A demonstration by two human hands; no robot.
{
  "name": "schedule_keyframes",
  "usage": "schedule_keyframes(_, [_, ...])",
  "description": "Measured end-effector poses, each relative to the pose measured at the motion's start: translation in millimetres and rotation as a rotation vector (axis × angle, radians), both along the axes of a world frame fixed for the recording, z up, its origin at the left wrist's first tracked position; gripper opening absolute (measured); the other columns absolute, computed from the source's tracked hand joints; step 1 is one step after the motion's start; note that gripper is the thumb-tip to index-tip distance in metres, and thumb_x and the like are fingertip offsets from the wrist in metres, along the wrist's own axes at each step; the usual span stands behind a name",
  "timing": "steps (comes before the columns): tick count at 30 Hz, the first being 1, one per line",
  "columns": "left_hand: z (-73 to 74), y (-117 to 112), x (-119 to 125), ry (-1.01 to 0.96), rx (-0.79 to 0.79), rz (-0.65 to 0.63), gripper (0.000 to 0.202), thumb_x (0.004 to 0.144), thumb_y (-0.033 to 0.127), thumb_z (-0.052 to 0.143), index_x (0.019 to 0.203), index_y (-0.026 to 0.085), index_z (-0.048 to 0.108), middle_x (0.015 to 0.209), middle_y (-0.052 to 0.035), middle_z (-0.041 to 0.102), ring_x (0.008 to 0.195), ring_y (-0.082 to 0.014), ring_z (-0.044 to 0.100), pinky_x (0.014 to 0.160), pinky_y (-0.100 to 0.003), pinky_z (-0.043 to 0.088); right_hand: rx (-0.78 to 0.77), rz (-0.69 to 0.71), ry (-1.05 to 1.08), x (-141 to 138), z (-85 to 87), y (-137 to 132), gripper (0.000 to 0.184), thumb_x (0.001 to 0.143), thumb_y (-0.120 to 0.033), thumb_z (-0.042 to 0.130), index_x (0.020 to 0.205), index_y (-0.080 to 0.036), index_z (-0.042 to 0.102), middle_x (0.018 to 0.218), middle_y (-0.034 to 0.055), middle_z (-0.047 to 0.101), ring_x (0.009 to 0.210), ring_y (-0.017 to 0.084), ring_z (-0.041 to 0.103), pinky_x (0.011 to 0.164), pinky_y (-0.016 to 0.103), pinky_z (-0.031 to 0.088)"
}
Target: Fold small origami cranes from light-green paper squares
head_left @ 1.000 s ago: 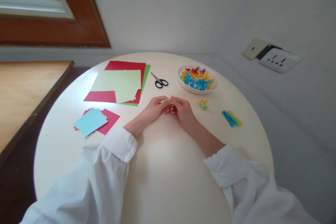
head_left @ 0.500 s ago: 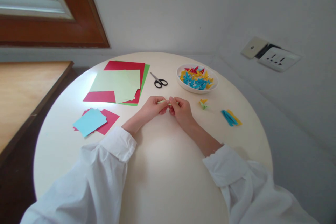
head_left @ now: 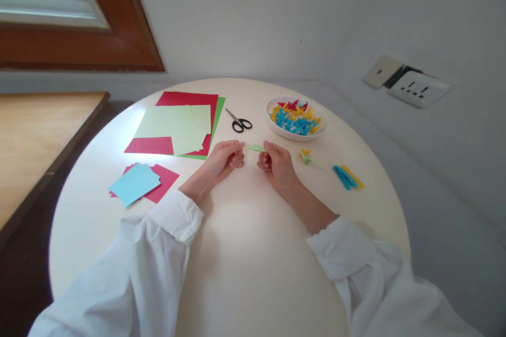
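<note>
My right hand (head_left: 277, 164) pinches one end of a small folded piece of light green paper (head_left: 255, 148), just above the round cream table (head_left: 245, 253). The paper points left toward my left hand (head_left: 224, 157). That hand rests close by with its fingers curled, a small gap away from the paper, and nothing shows in it. Both arms wear white sleeves.
Black scissors (head_left: 239, 122) lie beyond my hands. A white bowl (head_left: 294, 137) of small red, yellow and blue folded pieces stands at the back right. One folded yellow-green piece (head_left: 305, 156) and blue and yellow strips (head_left: 348, 176) lie right. Pale green, red and green sheets (head_left: 177, 126) and a light blue sheet (head_left: 134, 183) lie left.
My hands were together, both on the green paper. Now they have drawn apart: the left hand has let go and the right keeps the paper.
</note>
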State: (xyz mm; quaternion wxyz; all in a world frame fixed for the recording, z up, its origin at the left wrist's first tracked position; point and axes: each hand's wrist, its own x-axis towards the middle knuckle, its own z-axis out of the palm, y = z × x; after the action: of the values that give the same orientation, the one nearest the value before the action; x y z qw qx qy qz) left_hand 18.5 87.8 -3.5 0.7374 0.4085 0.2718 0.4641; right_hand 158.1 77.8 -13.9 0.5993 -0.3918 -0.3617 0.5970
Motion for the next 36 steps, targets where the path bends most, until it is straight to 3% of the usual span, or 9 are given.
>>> schedule_keyframes(5, [-0.8,0.8,1.0,0.017,0.0,0.071,0.029,0.071,0.032,0.07,0.057,0.015,0.051,0.047,0.0056,0.044,0.043,-0.0045,0.04,0.046,-0.019,0.033,-0.011,0.045,-0.02,0.4,1.4,-1.4,0.044,0.058,-0.039,0.077,0.046,-0.018,0.04,0.039,-0.0082,0.04,0.036,0.003,0.031,0.036,0.019,0.02])
schedule_keyframes(7, [-1.9,0.6,3.0,0.053,0.054,0.12,0.025,0.064,0.031,0.076,0.073,0.015,0.058,0.06,0.004,0.055,0.054,-0.0064,0.05,0.054,-0.02,0.04,0.001,0.039,-0.068,-0.5,1.5,-2.4,0.043,0.058,-0.039,0.076,0.044,-0.018,0.041,0.038,-0.008,0.041,0.034,0.003,0.031,0.035,0.019,0.02])
schedule_keyframes(9, [-4.0,0.9,4.7,0.109,0.13,0.163,0.035,0.057,0.026,0.08,0.085,0.016,0.061,0.073,0.0016,0.063,0.067,-0.0086,0.057,0.064,-0.022,0.044,0.004,0.019,-0.107,-1.3,1.3,-2.6,0.042,0.059,-0.04,0.075,0.044,-0.018,0.043,0.037,-0.0079,0.041,0.034,0.003,0.031,0.035,0.019,0.02])
schedule_keyframes(12, [-8.6,1.9,6.2,0.181,0.229,0.183,0.038,0.052,0.02,0.081,0.085,0.016,0.063,0.084,-0.0022,0.068,0.079,-0.0118,0.061,0.075,-0.025,0.045,-0.019,-0.014,-0.135,-1.8,0.6,-1.7,0.04,0.059,-0.041,0.074,0.046,-0.018,0.044,0.037,-0.0084,0.041,0.033,0.003,0.032,0.035,0.019,0.021])
schedule_keyframes(21, [-13.6,2.4,6.9,0.387,0.295,0.25,0.026,0.057,0.029,0.079,0.075,0.013,0.069,0.07,-0.0028,0.069,0.06,-0.0106,0.057,0.058,-0.023,0.041,-0.018,-0.025,-0.172,-2.8,1.9,-0.7,0.046,0.057,-0.051,0.074,0.045,-0.018,0.045,0.037,-0.008,0.041,0.033,0.003,0.033,0.035,0.019,0.022])
schedule_keyframes(29, [-11.1,2.5,5.8,0.256,0.151,0.279,0.023,0.056,0.026,0.079,0.072,0.012,0.068,0.068,-0.0016,0.068,0.064,-0.0104,0.059,0.066,-0.024,0.045,-0.013,0.013,-0.085,-1.2,1.7,-0.3,0.051,0.059,-0.064,0.068,0.051,-0.018,0.048,0.048,-0.0042,0.05,0.041,0.006,0.043,0.04,0.021,0.032])
schedule_keyframes(36, [-8.1,2.2,5.9,0.12,0.051,0.293,0.02,0.056,0.025,0.077,0.068,0.012,0.067,0.063,-0.0016,0.068,0.064,-0.0117,0.062,0.074,-0.028,0.049,0.087,0.03,-0.088,-0.7,1.9,-4.4,0.031,0.061,-0.04,0.073,0.066,-0.02,0.05,0.068,-0.0037,0.062,0.068,0.011,0.059,0.056,0.022,0.047])
